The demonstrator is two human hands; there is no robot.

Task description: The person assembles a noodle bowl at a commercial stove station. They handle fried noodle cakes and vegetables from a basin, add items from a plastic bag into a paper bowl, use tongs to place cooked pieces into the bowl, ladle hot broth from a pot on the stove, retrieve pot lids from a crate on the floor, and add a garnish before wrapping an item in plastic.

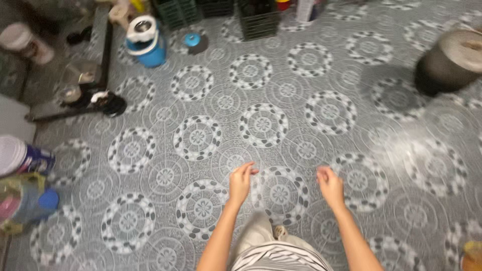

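I look down at a patterned grey tiled floor (281, 115) with round black-and-white motifs. My left hand (241, 181) hangs in front of me with loosely curled fingers and holds nothing. My right hand (330, 184) is beside it, fingers curled inward and also holding nothing. Both hands hover in the air above the floor, apart from each other and from every object. My striped top and one foot (279, 232) show at the bottom edge.
A blue bucket with a white lid (145, 40) stands far left. A dark round pot (452, 60) sits at the right. Dark crates (258, 20) line the far edge. A low dark shelf (75, 95) and bottles (25, 160) crowd the left side.
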